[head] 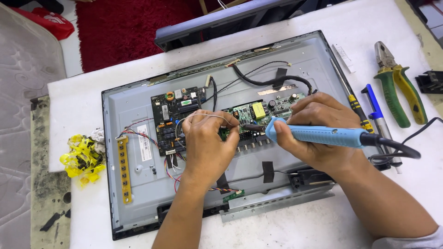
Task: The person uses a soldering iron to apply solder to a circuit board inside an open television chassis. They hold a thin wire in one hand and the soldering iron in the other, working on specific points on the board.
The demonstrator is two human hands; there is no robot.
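A flat screen's grey metal back panel [134, 106] lies face down on the white table. Two green circuit boards are mounted on it: a dark one [173, 113] at left and a lighter one [254, 113] in the middle. My right hand [318, 133] grips a blue soldering iron [318, 134], its tip touching the middle board. My left hand [205, 147] pinches a thin silver solder wire [203, 116] that loops up toward the same spot on the board.
Green-and-yellow pliers [397, 92], a blue desoldering pump [376, 113] and a striped screwdriver [355, 103] lie at right. Crumpled yellow tape [83, 157] sits at left, beside a yellow button strip [123, 168]. Another screen's frame [221, 20] and a red rug [129, 27] lie beyond.
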